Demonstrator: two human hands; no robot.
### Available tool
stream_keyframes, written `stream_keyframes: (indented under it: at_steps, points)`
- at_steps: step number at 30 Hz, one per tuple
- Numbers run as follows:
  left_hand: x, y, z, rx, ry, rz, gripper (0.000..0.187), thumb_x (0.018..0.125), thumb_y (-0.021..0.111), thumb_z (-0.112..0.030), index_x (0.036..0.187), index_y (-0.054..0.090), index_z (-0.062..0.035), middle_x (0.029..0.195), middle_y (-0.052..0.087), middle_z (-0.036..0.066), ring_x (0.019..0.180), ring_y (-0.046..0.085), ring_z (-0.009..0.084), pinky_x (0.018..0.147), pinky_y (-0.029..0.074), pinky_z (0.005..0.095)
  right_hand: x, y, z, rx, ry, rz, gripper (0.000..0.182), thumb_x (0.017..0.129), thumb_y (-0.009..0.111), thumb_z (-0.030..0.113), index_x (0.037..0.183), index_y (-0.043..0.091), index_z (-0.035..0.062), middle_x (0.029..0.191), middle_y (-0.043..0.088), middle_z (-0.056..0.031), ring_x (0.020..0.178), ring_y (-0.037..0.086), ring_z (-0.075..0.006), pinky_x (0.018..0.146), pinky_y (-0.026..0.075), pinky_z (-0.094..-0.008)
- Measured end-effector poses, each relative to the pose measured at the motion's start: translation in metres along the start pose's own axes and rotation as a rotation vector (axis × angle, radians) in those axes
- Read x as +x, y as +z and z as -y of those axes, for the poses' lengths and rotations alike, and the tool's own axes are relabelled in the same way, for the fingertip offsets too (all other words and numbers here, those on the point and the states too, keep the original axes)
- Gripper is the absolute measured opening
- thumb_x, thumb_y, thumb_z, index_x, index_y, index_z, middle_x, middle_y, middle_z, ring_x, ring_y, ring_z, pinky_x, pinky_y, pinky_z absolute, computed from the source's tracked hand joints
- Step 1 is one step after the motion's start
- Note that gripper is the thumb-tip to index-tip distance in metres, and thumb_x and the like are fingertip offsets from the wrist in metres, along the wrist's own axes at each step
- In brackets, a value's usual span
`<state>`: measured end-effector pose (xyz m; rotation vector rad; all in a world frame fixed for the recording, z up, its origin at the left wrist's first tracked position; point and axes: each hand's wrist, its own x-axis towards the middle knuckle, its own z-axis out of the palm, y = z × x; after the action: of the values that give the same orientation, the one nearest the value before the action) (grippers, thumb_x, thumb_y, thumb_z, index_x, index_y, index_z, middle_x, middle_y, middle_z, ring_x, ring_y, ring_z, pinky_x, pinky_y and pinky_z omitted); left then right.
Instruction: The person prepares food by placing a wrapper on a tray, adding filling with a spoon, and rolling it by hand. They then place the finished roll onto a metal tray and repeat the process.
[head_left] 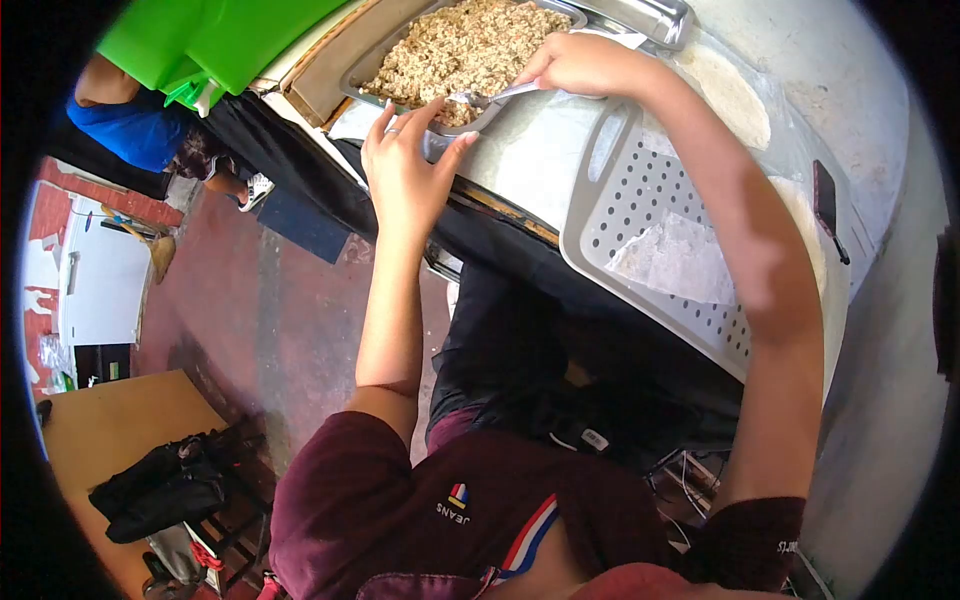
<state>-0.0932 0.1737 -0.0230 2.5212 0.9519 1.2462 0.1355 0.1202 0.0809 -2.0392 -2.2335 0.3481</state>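
1. Fingers of your right hand point(585, 62) are clenched around the handle of a spoon point(497, 96), whose bowl rests at the near edge of the metal tray point(372, 66) of crumbly grain-like filling point(460, 45).
2. Fingers of your left hand point(405, 160) are spread and released, grasping nothing, with the tips touching the tray's near rim.
3. Keep the left hand pressed on that rim so the tray does not slide on the bench point(535, 165) while you scoop.
4. Draw the spoon towards the tray's near wall and lift it level; an overfilled spoon is likely to spill on the way across.
5. Note the perforated grey board point(650, 215) beside the tray, carrying a translucent sheet point(675, 260).
6. Limits of view: the tray's far end is cut off by the frame; the spoon bowl is partly hidden behind your left fingers, so its load cannot be judged; the dark object point(824, 198) beyond the board is too small to identify.
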Motion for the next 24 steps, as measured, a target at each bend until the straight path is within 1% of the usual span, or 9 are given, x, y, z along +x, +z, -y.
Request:
stream_keyframes:
  at_steps: [1,4,7,10,13,16,19,22,24]
  points:
    - [0.000,-0.001,-0.001,0.038,-0.012,-0.003,0.050,0.075,0.082,-0.033,0.119,0.070,-0.0115,0.107,0.073,0.010,0.120,0.058,0.0354,0.107,0.039,0.0458,0.003,0.001,0.000,-0.038,-0.042,-0.009,0.035,0.080,0.061,0.012,0.112,0.075,0.0141,0.095,0.074,-0.0126,0.081,0.067,-0.0202,0.077,0.051,-0.0323]
    - [0.001,-0.001,0.004,0.040,-0.025,0.035,0.056,0.075,0.082,-0.038,0.123,0.068,-0.0144,0.108,0.073,0.009,0.125,0.054,0.0360,0.106,0.039,0.0469,0.001,-0.002,0.017,0.077,0.204,0.074,0.035,0.079,0.061,0.012,0.110,0.076,0.0144,0.082,0.071,-0.0075,0.066,0.056,-0.0150,0.065,0.049,-0.0303]
    - [0.003,-0.004,0.003,0.070,-0.026,0.085,0.057,0.076,0.081,-0.041,0.125,0.067,-0.0161,0.112,0.072,0.008,0.128,0.051,0.0356,0.106,0.039,0.0475,0.011,0.013,0.003,0.315,0.319,0.069,0.035,0.079,0.061,0.011,0.109,0.077,0.0149,0.073,0.065,-0.0029,0.060,0.046,-0.0123,0.057,0.044,-0.0289]
    - [0.005,-0.004,0.005,0.067,-0.006,0.103,0.063,0.077,0.080,-0.043,0.131,0.062,-0.0157,0.119,0.070,0.009,0.130,0.049,0.0361,0.107,0.038,0.0479,0.011,0.030,-0.002,0.344,0.330,-0.080,0.034,0.081,0.061,0.012,0.110,0.077,0.0161,0.075,0.067,-0.0023,0.061,0.047,-0.0126,0.059,0.045,-0.0290]
    - [0.007,-0.002,0.007,-0.015,-0.006,0.087,0.071,0.077,0.080,-0.043,0.137,0.057,-0.0129,0.124,0.067,0.010,0.131,0.048,0.0366,0.109,0.036,0.0481,0.000,0.038,-0.008,0.223,0.117,-0.283,0.032,0.083,0.061,0.011,0.111,0.077,0.0174,0.082,0.070,-0.0023,0.061,0.047,-0.0120,0.060,0.045,-0.0280]
    - [0.008,0.001,0.013,-0.109,0.002,0.059,0.075,0.079,0.078,-0.044,0.140,0.051,-0.0120,0.123,0.068,0.011,0.130,0.047,0.0385,0.110,0.032,0.0504,-0.002,0.034,-0.011,0.349,0.254,-0.285,0.032,0.085,0.061,0.011,0.111,0.077,0.0189,0.087,0.071,-0.0017,0.062,0.046,-0.0104,0.060,0.044,-0.0270]
    - [0.009,0.000,0.012,-0.171,-0.026,0.065,0.076,0.079,0.079,-0.043,0.142,0.049,-0.0120,0.124,0.068,0.010,0.130,0.047,0.0387,0.110,0.032,0.0502,-0.008,0.030,-0.015,0.357,0.237,-0.251,0.031,0.085,0.060,0.010,0.110,0.077,0.0189,0.090,0.072,-0.0005,0.064,0.047,-0.0086,0.060,0.044,-0.0264]
    - [0.010,-0.002,0.009,-0.139,-0.025,0.023,0.073,0.077,0.082,-0.035,0.139,0.054,-0.0083,0.124,0.067,0.014,0.126,0.055,0.0294,0.106,0.040,0.0413,-0.007,0.032,-0.018,0.444,0.291,-0.221,0.032,0.087,0.059,0.010,0.112,0.077,0.0192,0.092,0.072,0.0011,0.064,0.045,-0.0076,0.061,0.044,-0.0253]
    - [0.011,-0.003,0.008,-0.137,-0.037,0.011,0.069,0.078,0.082,-0.033,0.136,0.056,-0.0080,0.122,0.068,0.014,0.123,0.057,0.0297,0.105,0.042,0.0411,-0.008,0.035,-0.018,0.583,0.344,-0.260,0.032,0.088,0.058,0.009,0.113,0.076,0.0183,0.092,0.071,0.0017,0.063,0.044,-0.0079,0.062,0.043,-0.0246]
